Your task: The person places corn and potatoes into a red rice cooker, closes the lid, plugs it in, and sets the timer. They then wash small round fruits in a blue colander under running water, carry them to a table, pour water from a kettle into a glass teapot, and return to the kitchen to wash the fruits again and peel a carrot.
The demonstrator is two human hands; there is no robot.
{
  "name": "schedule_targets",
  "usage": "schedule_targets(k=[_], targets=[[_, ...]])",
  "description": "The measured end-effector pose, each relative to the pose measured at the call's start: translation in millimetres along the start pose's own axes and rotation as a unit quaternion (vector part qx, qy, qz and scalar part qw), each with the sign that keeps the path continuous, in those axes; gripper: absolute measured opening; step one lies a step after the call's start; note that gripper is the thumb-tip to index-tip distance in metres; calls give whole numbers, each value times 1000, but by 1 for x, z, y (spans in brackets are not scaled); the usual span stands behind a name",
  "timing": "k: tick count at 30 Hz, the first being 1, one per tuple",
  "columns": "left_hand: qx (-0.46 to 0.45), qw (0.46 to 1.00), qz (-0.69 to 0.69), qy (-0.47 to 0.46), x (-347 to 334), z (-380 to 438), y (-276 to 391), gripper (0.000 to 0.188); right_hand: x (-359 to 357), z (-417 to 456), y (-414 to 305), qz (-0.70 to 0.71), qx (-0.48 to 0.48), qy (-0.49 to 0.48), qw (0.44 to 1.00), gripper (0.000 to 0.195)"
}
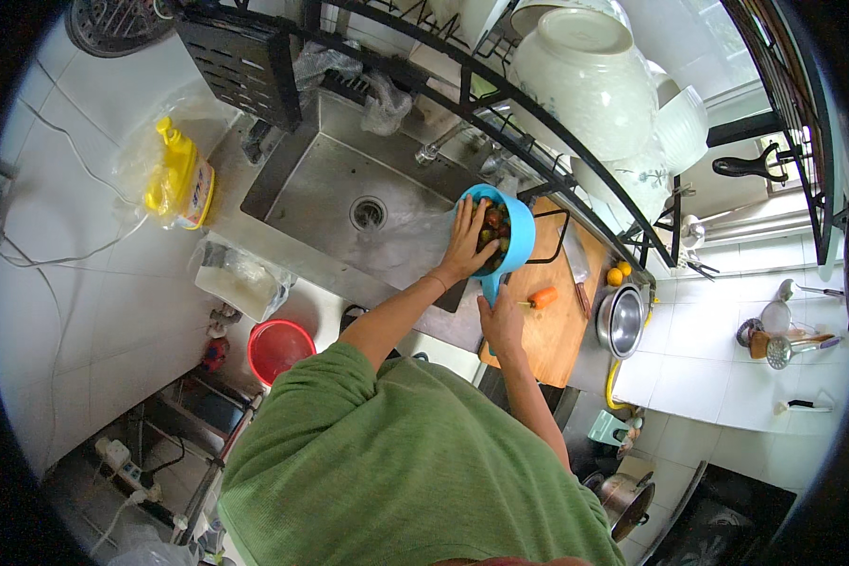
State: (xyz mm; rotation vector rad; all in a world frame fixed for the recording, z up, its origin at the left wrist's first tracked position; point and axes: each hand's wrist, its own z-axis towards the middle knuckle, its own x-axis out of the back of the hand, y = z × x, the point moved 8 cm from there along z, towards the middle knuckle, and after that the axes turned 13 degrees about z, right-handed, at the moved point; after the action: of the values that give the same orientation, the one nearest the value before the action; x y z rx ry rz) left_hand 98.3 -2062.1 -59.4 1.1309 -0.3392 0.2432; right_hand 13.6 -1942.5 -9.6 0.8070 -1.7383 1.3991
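Note:
A blue plastic container with a handle is tilted at the sink's right end, with small reddish-green fruits or vegetables inside. My left hand lies over its mouth, fingers spread against the contents. My right hand grips the container's handle. Water runs from its left side into the stainless steel sink, towards the drain. Right of my hands, a carrot piece and a cleaver lie on the wooden cutting board.
A black dish rack with white bowls overhangs the sink. The metal faucet is behind it. Metal bowls and two orange fruits sit beyond the board. A yellow bottle stands left; a red bucket is below.

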Motion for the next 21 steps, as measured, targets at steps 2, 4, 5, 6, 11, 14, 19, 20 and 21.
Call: schedule_targets(k=[2, 4, 5, 6, 11, 14, 19, 20, 21], targets=[[0, 1000, 7, -2, 0, 2, 5, 76, 3, 0, -1, -22, 11, 11, 1000, 29], [-4, 1000, 7, 9, -1, 5, 5, 77, 5, 1, -4, -28, 10, 10, 1000, 29], [-8, 1000, 2, 19, -3, 4, 5, 79, 6, 1, -6, -32, 9, 9, 999, 29], [-13, 1000, -4, 29, -2, 5, 6, 80, 7, 1, -7, -36, 10, 13, 999, 29], [-15, 999, -24, 39, -1, 7, 5, 81, 9, 1, -15, -56, 27, 24, 998, 29], [-4, 999, -37, 28, 1, 7, 9, 79, 8, 0, -16, -85, 40, 34, 995, 28], [7, 998, -45, 39, 2, 5, 4, 78, 7, 1, -27, -104, 30, 15, 994, 28], [8, 998, -48, 41, 3, 5, 3, 78, 7, 1, -29, -105, 28, 13, 994, 28], [9, 998, -52, 43, 3, 5, 2, 77, 6, 2, -29, -105, 25, 11, 994, 27]])
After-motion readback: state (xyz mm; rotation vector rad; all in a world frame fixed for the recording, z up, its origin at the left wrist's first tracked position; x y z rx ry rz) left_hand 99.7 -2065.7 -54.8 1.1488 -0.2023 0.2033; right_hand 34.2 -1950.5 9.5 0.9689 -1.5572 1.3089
